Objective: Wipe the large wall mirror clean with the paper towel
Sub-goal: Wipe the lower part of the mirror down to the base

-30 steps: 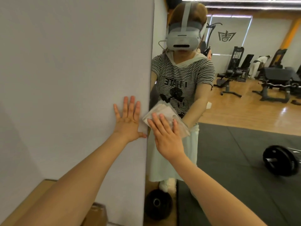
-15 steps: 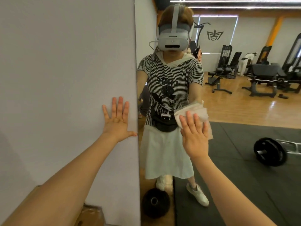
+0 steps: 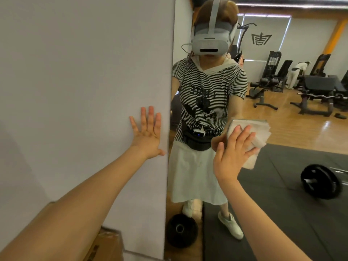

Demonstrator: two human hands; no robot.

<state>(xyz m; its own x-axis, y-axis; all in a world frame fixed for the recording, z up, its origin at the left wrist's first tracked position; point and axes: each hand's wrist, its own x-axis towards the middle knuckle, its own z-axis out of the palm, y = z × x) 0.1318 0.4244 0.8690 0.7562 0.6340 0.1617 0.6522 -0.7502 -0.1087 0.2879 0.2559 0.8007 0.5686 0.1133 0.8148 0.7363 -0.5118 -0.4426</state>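
The large wall mirror [image 3: 293, 129] fills the right half of the view and reflects a person in a striped shirt and a gym hall. My right hand [image 3: 232, 153] lies flat with spread fingers on a folded white paper towel [image 3: 256, 140], pressing it against the glass at about waist height of the reflection. My left hand [image 3: 147, 133] rests flat and open on the plain grey wall [image 3: 84, 91], just left of the mirror's edge, fingers pointing up.
A cardboard box [image 3: 107, 245] stands at the foot of the wall on the lower left. Reflected in the mirror are a black weight plate [image 3: 180, 230] on the floor, a barbell plate [image 3: 320, 181] on a dark mat, and gym machines [image 3: 316, 91].
My right hand has slid the paper towel rightward across the mirror, away from its left edge. My left hand stays flat on the wall.
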